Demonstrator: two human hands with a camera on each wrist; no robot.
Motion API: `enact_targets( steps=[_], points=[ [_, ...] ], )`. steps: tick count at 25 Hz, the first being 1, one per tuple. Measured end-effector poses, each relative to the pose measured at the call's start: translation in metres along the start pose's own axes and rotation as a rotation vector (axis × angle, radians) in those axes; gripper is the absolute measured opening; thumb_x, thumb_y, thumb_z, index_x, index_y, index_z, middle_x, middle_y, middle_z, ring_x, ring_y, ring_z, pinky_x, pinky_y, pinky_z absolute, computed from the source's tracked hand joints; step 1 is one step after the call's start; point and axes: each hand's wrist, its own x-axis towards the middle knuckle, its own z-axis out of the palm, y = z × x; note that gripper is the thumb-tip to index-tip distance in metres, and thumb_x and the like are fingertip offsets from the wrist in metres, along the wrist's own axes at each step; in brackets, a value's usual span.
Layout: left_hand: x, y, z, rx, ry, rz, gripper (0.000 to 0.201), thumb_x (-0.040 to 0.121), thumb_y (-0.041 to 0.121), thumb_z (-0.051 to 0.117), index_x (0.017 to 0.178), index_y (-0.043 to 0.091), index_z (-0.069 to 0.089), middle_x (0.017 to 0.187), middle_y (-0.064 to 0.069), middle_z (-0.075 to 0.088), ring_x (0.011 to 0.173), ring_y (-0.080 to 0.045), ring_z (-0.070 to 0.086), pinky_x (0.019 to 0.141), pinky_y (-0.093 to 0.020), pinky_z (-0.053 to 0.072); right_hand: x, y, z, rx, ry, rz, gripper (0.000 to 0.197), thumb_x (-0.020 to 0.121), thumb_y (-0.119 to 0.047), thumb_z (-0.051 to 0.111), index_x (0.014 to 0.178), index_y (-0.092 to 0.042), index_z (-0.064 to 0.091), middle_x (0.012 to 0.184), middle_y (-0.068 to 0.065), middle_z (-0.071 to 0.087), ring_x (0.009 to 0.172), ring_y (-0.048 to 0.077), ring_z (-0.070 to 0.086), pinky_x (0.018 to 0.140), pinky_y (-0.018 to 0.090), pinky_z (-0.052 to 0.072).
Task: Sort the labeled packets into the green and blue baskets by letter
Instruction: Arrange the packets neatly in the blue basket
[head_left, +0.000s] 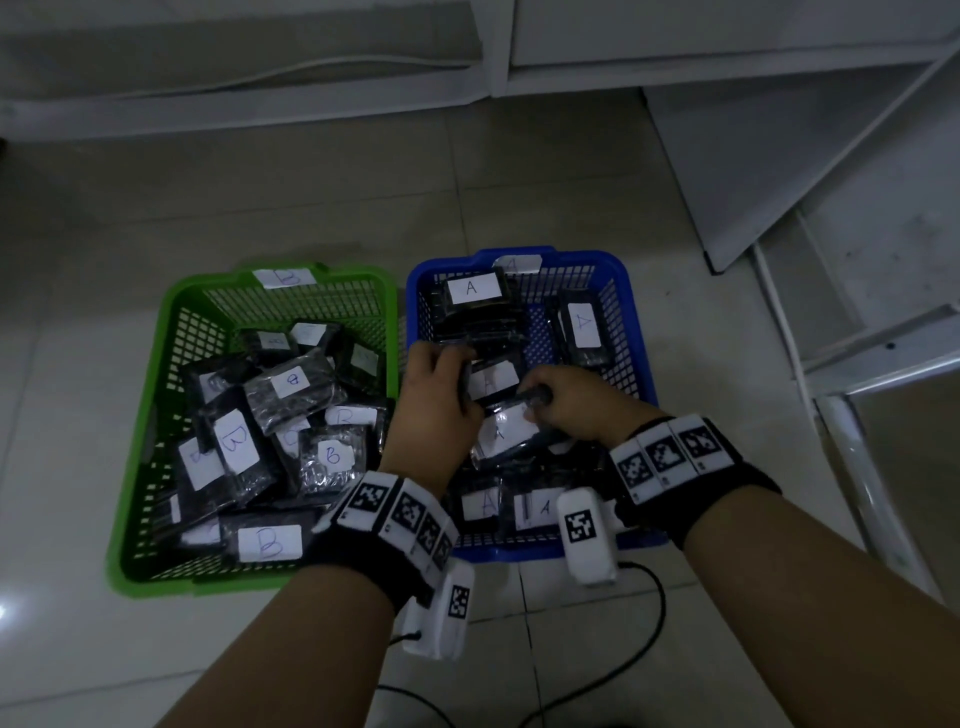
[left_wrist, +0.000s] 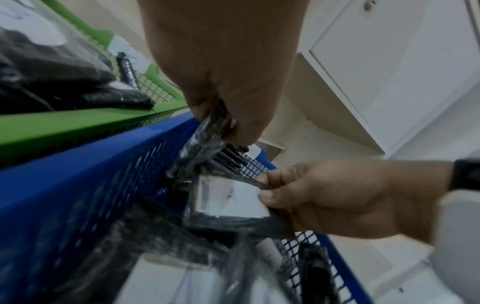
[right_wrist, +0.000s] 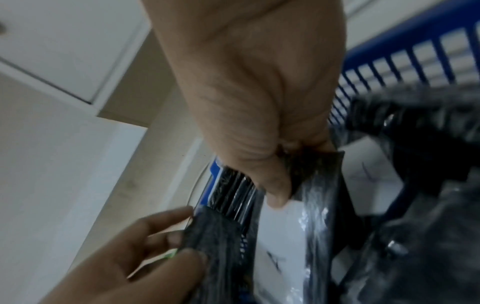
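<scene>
White labels on the black packets in the green basket (head_left: 156, 332) read "B" (head_left: 269, 543), while those in the blue basket (head_left: 631, 306) read "A" (head_left: 471, 287).

The left hand (left_wrist: 221, 67) is reaching down from the top edge, pinching the upper edge of a black packet (left_wrist: 205, 139) above the blue basket (left_wrist: 85, 174). The right hand (left_wrist: 332, 197) is coming in from the right edge, gripping a packet with a white label (left_wrist: 228, 197) over the basket's inside. The green basket (left_wrist: 64, 127) is lying just beside it, holding black packets (left_wrist: 52, 72).
</scene>
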Motion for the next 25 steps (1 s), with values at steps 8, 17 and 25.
enact_targets(
  steps=[8, 17, 25],
  points=[
    [-0.013, -0.012, -0.009, 0.012, 0.156, 0.058, 0.049, 0.078, -0.002, 0.059, 0.124, 0.012, 0.052, 0.124, -0.008, 0.039, 0.109, -0.016, 0.044, 0.086, -0.008, 0.031, 0.038, -0.011, 0.010, 0.318, 0.071, 0.030, 0.021, 0.089, -0.016, 0.064, 0.108, -0.009, 0.062, 0.110, 0.010, 0.065, 0.099, 0.024, 0.061, 0.086, 0.032, 0.049],
    [-0.006, -0.008, -0.012, -0.059, 0.234, 0.065, 0.052, 0.074, -0.006, 0.057, 0.123, 0.010, 0.052, 0.122, -0.007, 0.040, 0.110, -0.014, 0.044, 0.091, -0.013, 0.035, 0.036, -0.007, 0.020, 0.783, -0.016, 0.211, 0.006, 0.091, -0.007, 0.059, 0.089, -0.008, 0.064, 0.085, 0.008, 0.063, 0.080, 0.020, 0.060, 0.076, 0.031, 0.050],
    [-0.008, -0.013, -0.012, -0.092, 0.253, 0.064, 0.048, 0.078, -0.002, 0.060, 0.123, 0.009, 0.052, 0.121, -0.006, 0.039, 0.106, -0.003, 0.038, 0.091, -0.008, 0.030, 0.032, -0.005, 0.029, 1.165, 0.105, 0.257, 0.009, 0.090, -0.004, 0.058, 0.086, -0.007, 0.066, 0.080, 0.005, 0.069, 0.071, 0.015, 0.065, 0.065, 0.024, 0.057]
  ],
)
